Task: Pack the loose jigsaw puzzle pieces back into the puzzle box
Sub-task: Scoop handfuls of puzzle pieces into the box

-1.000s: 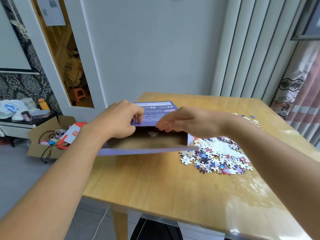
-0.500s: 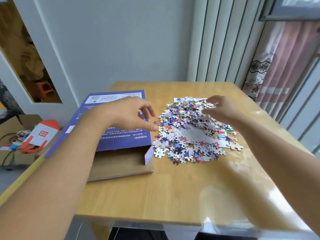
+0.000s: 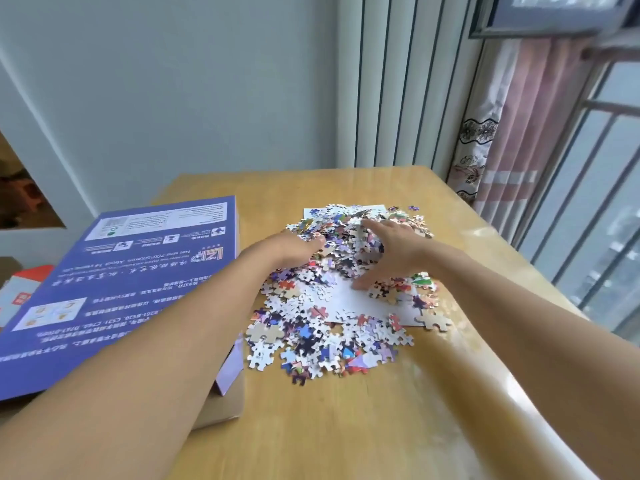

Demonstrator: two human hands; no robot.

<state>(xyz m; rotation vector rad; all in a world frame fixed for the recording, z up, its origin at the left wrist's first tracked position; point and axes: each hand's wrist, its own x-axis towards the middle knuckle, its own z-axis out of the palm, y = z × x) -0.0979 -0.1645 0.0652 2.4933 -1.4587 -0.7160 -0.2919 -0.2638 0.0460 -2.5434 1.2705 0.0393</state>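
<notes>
Puzzle pieces point(image 3: 332, 306): a loose heap on the wooden tabletop point(image 3: 363, 427), right of the box, spread over a white sheet point(image 3: 360, 299) that shows through in the middle; a few stray pieces lie at the far edge of the heap.
Puzzle box point(image 3: 138, 271): at the left of the tabletop, its purple printed lid face up with a side flap hanging at the near right corner; a brown cardboard part shows under that corner. None of the heap is in it.
Left hand point(image 3: 294, 247): reaches across the box lid into the left side of the heap, fingers dug down among the pieces; whether they grip any I cannot tell.
Right hand point(image 3: 388, 251): spread over the far right of the heap, fingers extended and arched on the pieces, thumb down on the white sheet.
Hands together: set apart, with a mound of pieces between them.
Surroundings: pale wall, vertical blinds, a patterned curtain point(image 3: 485, 133) and window bars at the right.
</notes>
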